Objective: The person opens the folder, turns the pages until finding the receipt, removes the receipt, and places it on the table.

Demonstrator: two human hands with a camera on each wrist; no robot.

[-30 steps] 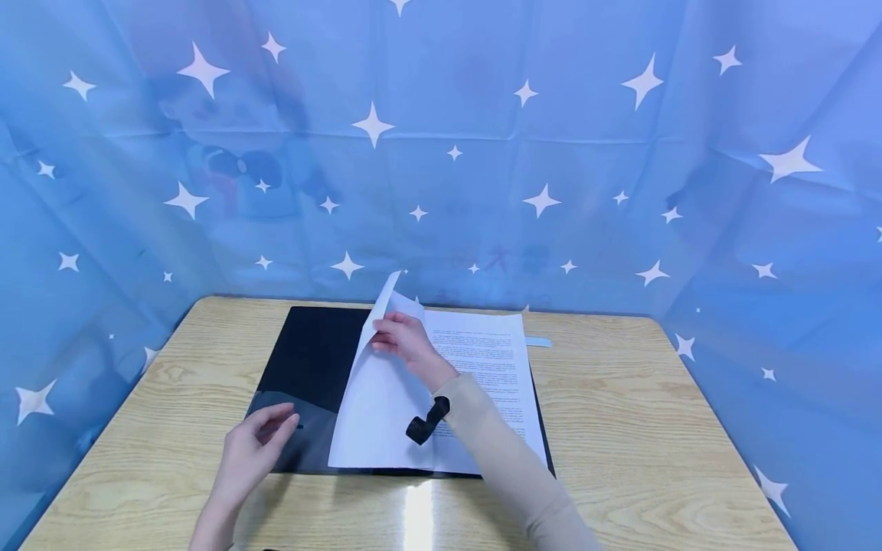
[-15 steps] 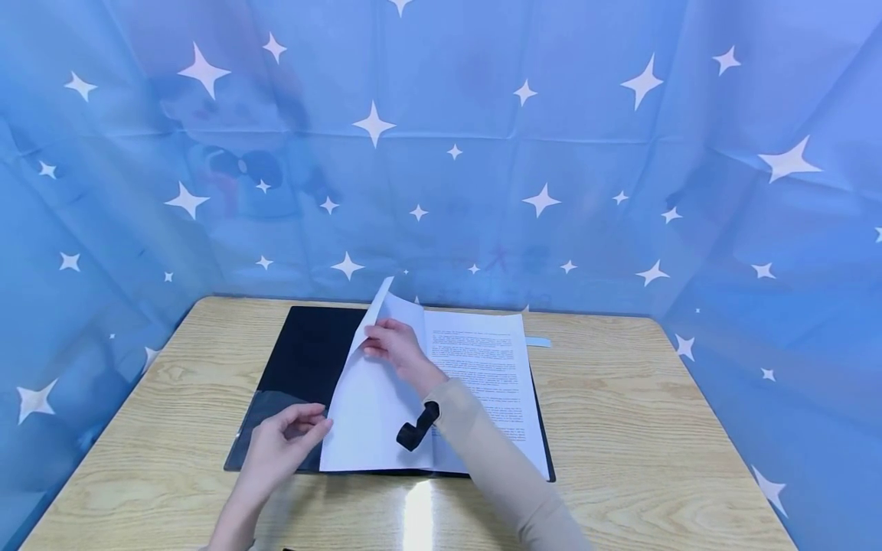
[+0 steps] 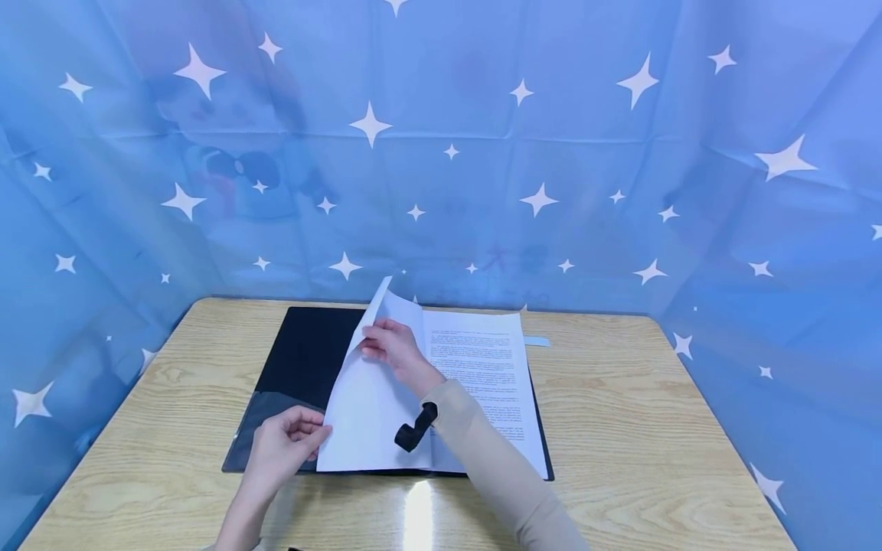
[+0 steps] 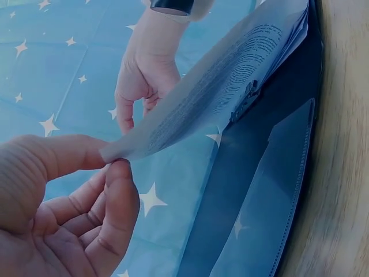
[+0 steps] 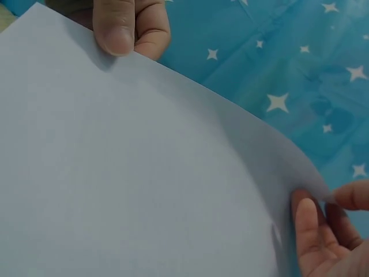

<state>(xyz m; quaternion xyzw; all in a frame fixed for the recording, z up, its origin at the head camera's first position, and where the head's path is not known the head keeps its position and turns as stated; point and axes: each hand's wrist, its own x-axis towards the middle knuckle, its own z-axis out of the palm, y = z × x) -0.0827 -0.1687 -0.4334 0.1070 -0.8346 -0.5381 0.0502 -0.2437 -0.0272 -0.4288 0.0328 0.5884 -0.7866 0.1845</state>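
A black folder lies spread on the table, with printed sheets on its right side. A white sheet of paper is raised and turned leftward, its outer edge curved. My left hand pinches that edge near its lower corner; in the left wrist view the thumb and index finger meet on it. Higher along the same edge, my right hand holds the sheet, fingers on its white face. In the left wrist view, a dark clip shows beside the paper.
A clear pocket covers the lower part of the folder's left cover. One light blue tab sticks out past the papers at right. Behind the wooden table hangs a blue curtain with white stars.
The left hand has moved right from over the folder's pocket and now pinches the sheet's edge. My right hand has shifted slightly left with the sheet, whose edge has swung a little leftward.
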